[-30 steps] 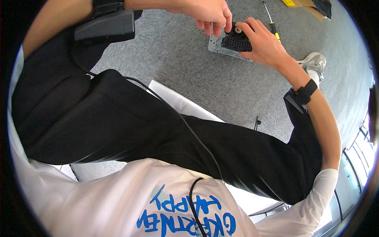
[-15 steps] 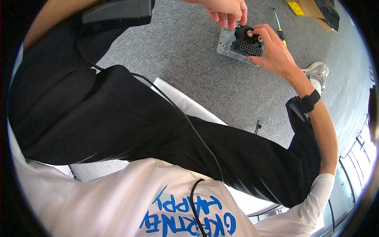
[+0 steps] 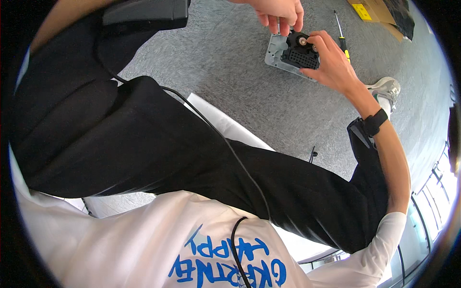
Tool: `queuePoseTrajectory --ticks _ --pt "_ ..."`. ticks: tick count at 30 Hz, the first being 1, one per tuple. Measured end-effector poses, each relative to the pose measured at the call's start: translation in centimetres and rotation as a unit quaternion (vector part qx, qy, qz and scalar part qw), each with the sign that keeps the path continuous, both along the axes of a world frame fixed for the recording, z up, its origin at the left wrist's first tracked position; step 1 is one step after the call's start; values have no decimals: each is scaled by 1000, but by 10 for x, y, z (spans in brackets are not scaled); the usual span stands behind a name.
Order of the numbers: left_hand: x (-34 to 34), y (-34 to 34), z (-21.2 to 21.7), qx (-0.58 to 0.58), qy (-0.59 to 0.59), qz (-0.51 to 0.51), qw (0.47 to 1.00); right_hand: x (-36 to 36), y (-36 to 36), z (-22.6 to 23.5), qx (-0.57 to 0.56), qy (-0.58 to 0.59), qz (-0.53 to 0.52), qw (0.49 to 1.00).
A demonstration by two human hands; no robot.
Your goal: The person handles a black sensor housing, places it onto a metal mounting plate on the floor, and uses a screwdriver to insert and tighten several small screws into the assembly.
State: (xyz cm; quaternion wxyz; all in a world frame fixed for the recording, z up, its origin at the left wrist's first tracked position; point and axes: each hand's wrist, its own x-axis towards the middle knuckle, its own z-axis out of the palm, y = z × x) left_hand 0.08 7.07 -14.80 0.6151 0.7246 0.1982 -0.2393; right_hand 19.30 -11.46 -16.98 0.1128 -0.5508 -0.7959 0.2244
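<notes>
A flat grey plastic housing (image 3: 274,58) lies on the carpet at the top of the view. On it sits a black plastic part (image 3: 300,58) with a perforated grille and two round metal-centred knobs. My right hand (image 3: 334,64) is closed round the right side of the black part, thumb at the near edge and fingers over one knob. My left hand (image 3: 280,12) reaches in from above, its fingers bent down and pinched at the housing's far edge. Something thin and pale shows between those fingertips, too small to name.
A screwdriver (image 3: 343,42) with a black and yellow handle lies right of the housing. Beyond it is an open cardboard box (image 3: 377,13) with black plastic. My shoe (image 3: 385,89) rests on the carpet at the right. A black cable (image 3: 218,134) runs across my legs.
The black part has shifted slightly left against the grey housing, and my right fingers now cover more of the second knob. My left hand stays in nearly the same place.
</notes>
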Motion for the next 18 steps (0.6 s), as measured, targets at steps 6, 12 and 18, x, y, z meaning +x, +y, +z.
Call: queuePoseTrajectory --ticks 6,12,18 --pt "1 -3 2 -8 13 -1 1000 10 -8 -15 39 16 9 999" --pt "-3 -9 -3 44 23 -23 999 8 -9 -23 41 56 16 997" --pt "-16 -32 -17 277 -41 -79 957 7 -13 -23 37 62 -19 997"
